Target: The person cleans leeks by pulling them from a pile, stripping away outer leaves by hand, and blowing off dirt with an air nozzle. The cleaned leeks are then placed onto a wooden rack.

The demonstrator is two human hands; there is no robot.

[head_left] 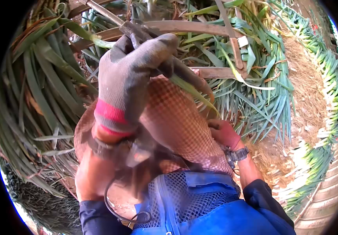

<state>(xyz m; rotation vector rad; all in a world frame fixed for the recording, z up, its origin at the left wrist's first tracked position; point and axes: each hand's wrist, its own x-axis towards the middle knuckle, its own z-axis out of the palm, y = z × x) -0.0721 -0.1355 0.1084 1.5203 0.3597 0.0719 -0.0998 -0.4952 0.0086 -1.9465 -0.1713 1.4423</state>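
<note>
My left hand, in a dirty grey work glove with a pink cuff, is raised in the middle of the view with its fingers closed. A long green onion leaf sticks out beneath those fingers and hangs toward my lap. Just past the knuckles is a dark metal fitting at the end of a rod. Beside my checked trouser leg, my right hand is low with its fingers curled, and a watch is on its wrist. Its fingertips are hidden, so I cannot tell what it holds.
Curved wooden slats cross in front of me over loose leaves. A thick heap of green onion leaves lies left. On the right, cut roots cover the ground beside a long row of green onions.
</note>
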